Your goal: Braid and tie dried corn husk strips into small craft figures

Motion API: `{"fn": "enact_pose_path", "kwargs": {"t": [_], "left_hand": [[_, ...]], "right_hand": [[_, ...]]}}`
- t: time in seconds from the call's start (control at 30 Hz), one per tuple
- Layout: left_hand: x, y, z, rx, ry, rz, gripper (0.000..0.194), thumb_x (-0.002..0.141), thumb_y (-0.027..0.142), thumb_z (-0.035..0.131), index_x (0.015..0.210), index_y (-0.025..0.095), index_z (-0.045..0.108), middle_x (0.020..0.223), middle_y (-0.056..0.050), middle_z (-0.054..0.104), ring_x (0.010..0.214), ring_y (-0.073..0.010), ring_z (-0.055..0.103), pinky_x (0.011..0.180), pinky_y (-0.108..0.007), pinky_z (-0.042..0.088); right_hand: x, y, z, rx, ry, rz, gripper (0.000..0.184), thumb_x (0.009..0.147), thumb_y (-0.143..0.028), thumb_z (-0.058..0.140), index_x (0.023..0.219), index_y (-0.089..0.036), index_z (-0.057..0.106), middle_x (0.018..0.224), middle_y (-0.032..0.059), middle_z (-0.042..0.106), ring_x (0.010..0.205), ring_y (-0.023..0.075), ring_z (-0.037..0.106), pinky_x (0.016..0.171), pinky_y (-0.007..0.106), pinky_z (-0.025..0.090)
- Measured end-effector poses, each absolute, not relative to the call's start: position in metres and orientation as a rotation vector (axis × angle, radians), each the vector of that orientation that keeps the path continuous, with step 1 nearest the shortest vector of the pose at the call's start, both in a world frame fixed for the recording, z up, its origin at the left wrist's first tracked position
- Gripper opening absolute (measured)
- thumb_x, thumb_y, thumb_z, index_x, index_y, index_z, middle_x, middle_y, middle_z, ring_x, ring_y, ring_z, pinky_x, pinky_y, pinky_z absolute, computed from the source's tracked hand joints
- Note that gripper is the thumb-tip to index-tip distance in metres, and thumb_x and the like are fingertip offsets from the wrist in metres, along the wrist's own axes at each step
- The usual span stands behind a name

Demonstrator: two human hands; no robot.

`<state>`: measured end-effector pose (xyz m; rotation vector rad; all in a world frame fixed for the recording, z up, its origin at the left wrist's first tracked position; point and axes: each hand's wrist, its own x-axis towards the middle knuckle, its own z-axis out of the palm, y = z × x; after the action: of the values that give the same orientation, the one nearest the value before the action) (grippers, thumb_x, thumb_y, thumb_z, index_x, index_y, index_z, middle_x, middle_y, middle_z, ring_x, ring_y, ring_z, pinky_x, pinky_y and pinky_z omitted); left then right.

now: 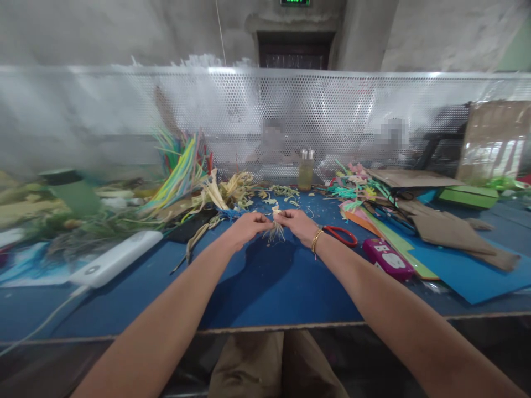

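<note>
Over the blue tabletop (257, 293), my two hands meet at a small bundle of pale dried husk strips (275, 233). Its thin, frayed ends hang down between them, and a pale tip shows above the fingers. My left hand (251, 228) pinches the bundle from the left with closed fingers. From the other side, my right hand (297, 223) is closed on its upper part, with a gold bracelet (317, 240) at the wrist. Just right of that wrist lie red-handled scissors (342, 235), partly hidden by the arm. The fingers cover the bundle's middle.
Dried husks (232, 190) and colourful stems (182, 171) lie left, with a white power strip (118, 258). A purple case (388, 258), blue paper (456, 271) and brown cardboard (452, 226) lie right. A bottle (306, 170) stands before the perforated metal screen (232, 105).
</note>
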<state>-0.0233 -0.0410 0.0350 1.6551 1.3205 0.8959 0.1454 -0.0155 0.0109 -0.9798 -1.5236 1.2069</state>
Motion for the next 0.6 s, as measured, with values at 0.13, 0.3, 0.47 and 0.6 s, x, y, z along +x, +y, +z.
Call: {"fn": "enact_pose_path", "kwargs": {"t": [0.13,0.3,0.47,0.6], "left_hand": [[-0.023,-0.043,0.036,1.688,1.339,0.894,0.026,0.062,0.041,0.069,0.065,0.017,0.061,0.054,0.003,0.05,0.051,-0.0097,0.039,0.048,-0.024,0.026],[-0.021,-0.046,0.037,1.729,1.345,0.905,0.02,0.065,0.037,0.065,0.066,0.017,0.062,0.056,0.0,0.056,0.054,-0.0116,0.045,0.051,-0.024,0.03],[-0.024,-0.038,0.03,1.84,1.342,0.958,0.017,0.064,0.033,0.064,0.062,0.017,0.06,0.053,0.002,0.053,0.052,-0.0106,0.043,0.053,-0.025,0.031],[-0.026,-0.034,0.026,1.85,1.355,0.976,0.017,0.065,0.033,0.064,0.063,0.016,0.06,0.054,0.003,0.053,0.052,-0.0104,0.043,0.053,-0.024,0.031]], "right_hand": [[0.145,-0.015,0.01,-0.99,-1.544,1.202,0.043,0.056,-0.055,0.072,0.067,-0.016,0.058,0.062,-0.0025,0.052,0.059,0.0096,0.04,0.06,0.024,0.033],[0.145,-0.014,0.01,-0.997,-1.558,1.178,0.042,0.056,-0.054,0.072,0.065,-0.016,0.057,0.061,-0.0023,0.051,0.059,0.0103,0.039,0.059,0.024,0.032],[0.144,-0.014,0.008,-0.984,-1.561,1.196,0.038,0.057,-0.05,0.073,0.064,-0.016,0.057,0.061,-0.0034,0.05,0.059,0.0096,0.039,0.06,0.025,0.032],[0.143,-0.015,0.008,-0.996,-1.565,1.181,0.037,0.06,-0.05,0.071,0.065,-0.016,0.057,0.06,-0.0038,0.05,0.057,0.0088,0.039,0.059,0.025,0.032]]}}
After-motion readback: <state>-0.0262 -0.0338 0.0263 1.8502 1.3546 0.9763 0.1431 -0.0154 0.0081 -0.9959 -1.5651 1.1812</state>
